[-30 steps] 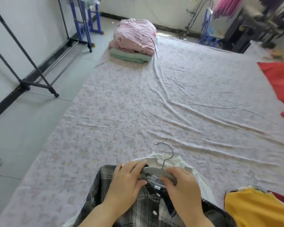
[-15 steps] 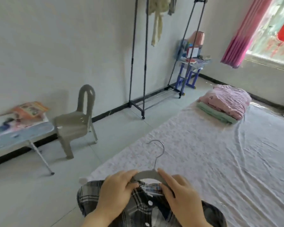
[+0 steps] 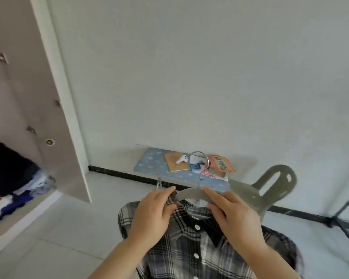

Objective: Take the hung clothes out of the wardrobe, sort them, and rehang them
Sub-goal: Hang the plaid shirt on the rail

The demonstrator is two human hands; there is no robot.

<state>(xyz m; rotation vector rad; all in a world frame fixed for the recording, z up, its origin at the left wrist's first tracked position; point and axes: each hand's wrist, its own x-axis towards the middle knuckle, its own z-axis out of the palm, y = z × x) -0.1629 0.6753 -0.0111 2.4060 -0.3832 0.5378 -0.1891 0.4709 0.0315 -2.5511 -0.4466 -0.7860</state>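
Note:
A grey and black plaid shirt (image 3: 191, 248) with white buttons hangs on a grey hanger (image 3: 189, 195) with a metal hook. My left hand (image 3: 152, 216) grips the hanger's left shoulder and the shirt collar. My right hand (image 3: 235, 220) grips the hanger's right shoulder. I hold both in the air in front of me. The open wardrobe (image 3: 54, 109) stands at the left, its side panel towards me, with folded dark, blue and white clothes (image 3: 14, 178) piled on a lower shelf.
A small blue patterned table (image 3: 159, 168) stands against the white wall, carrying a brown book, a white object and a colourful packet. A grey plastic chair (image 3: 270, 188) is to its right. A black clothes rack's leg (image 3: 345, 222) is at the far right. The floor is grey tile.
My view has swung left, from the bed past the rack and chair to the wall and wardrobe. Both hands kept hold of the hanger with the plaid shirt, now lifted off the bed.

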